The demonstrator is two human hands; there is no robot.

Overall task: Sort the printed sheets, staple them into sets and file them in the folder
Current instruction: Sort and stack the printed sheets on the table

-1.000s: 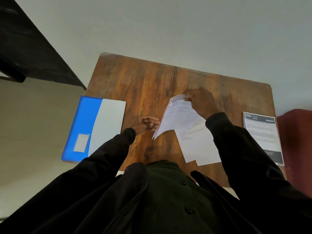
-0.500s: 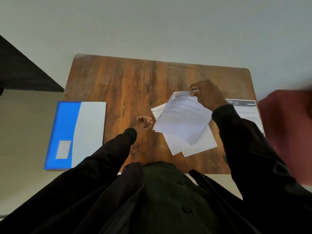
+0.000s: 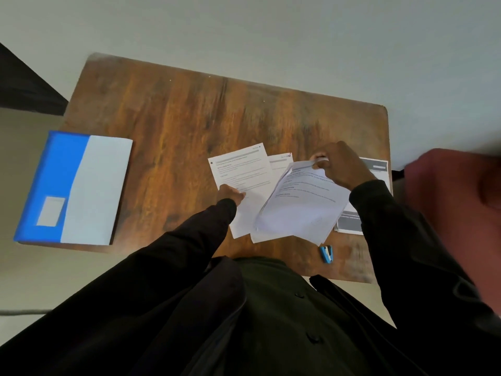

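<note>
**Position.** Take the table (image 3: 189,118) as a clock face, with 6 o'clock at your body.
- The folder (image 3: 73,188) lies closed at 9 o'clock and overhangs the table edge.
- The stapler (image 3: 326,254) lies at 5 o'clock.
- The printed sheets lie between the centre and 3 o'clock.
- The flat sheet (image 3: 244,169) partly covers a second sheet (image 3: 279,164).
- The banner sheet (image 3: 349,222) lies at the 3 o'clock edge.

**Hands.**
- Your right hand (image 3: 341,166) pinches the lifted bundle (image 3: 303,207) at its 12 o'clock edge. The bundle slopes down toward you.
- Your left hand (image 3: 231,195) touches the flat sheet at its 7 o'clock edge. Whether its fingers pinch the sheet or only press on it cannot be determined.

**Handling.**
- Expect the sheets to be very light, thin and limp. The bundle bows while it is held by one edge only.
- Loose sheets are likely to slide over one another and fan out.
- A hard pinch is likely to crease them.

**Where to hold.**
- Hold the bundle at one short edge, with the thumb on top and the fingers beneath.
- Support the opposite edge with your free hand.
- Move single sheets by pressing flat fingers on them and sliding.
- Square all edges against the table before you bring the stapler to a corner.
</note>
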